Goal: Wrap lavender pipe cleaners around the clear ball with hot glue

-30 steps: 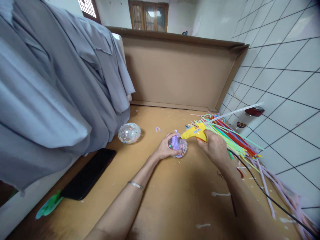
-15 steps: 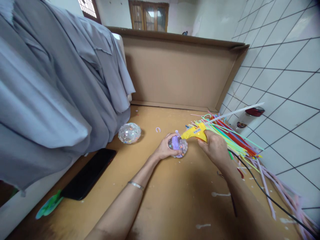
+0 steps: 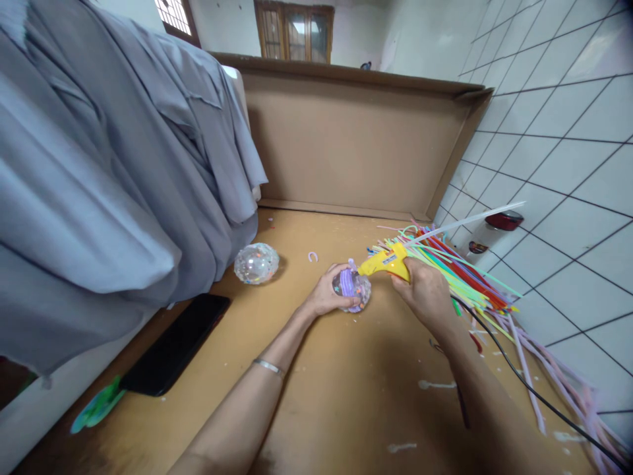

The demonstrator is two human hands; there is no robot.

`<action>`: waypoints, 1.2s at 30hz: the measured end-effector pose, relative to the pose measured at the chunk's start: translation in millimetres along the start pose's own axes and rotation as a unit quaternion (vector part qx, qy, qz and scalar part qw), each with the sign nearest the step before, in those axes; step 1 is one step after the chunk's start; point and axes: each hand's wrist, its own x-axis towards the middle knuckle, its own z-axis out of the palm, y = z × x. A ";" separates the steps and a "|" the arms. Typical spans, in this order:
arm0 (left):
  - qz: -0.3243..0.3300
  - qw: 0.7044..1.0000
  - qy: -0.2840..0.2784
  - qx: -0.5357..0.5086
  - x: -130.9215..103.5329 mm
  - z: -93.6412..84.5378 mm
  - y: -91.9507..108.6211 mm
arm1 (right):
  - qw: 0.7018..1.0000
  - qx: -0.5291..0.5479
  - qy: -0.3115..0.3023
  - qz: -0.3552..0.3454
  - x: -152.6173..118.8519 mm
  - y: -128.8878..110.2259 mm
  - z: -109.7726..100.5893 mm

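Note:
My left hand (image 3: 330, 292) is closed around a clear, faceted ball (image 3: 363, 290) with small coloured bits and a fuzzy purple strip (image 3: 347, 282) across it. A small purple piece stands up at the ball's far side. In my right hand (image 3: 426, 290) is a yellow hot glue gun (image 3: 388, 261), with a long whitish glue stick (image 3: 465, 221) jutting out of its back. The nozzle meets the ball's upper right edge; whether it touches is too small to tell. A curved lilac piece (image 3: 313, 256) lies on the table beyond my left hand.
A second clear ball (image 3: 256, 263) sits to the left, near grey cloth (image 3: 148, 152). A black phone (image 3: 175, 346) lies nearer me. Colourful pipe cleaners (image 3: 455, 270) spread along the tiled wall at right, with the gun's black cord (image 3: 524, 382). A cardboard panel (image 3: 356, 142) stands behind.
The small purple piece at the ball's far side has shifted slightly right. Both hands, the ball and the glue gun stay nearly where they were.

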 end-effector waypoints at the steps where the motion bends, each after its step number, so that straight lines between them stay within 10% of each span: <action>1: 0.000 1.000 0.000 0.000 0.0 0.0 0.2 | 1.000 0.001 0.002 -0.003 0.0 0.5 0.3; 36: 0.003 1.000 0.006 -0.006 0.8 -1.3 -4.2 | 0.999 0.019 0.019 0.024 2.0 5.4 3.7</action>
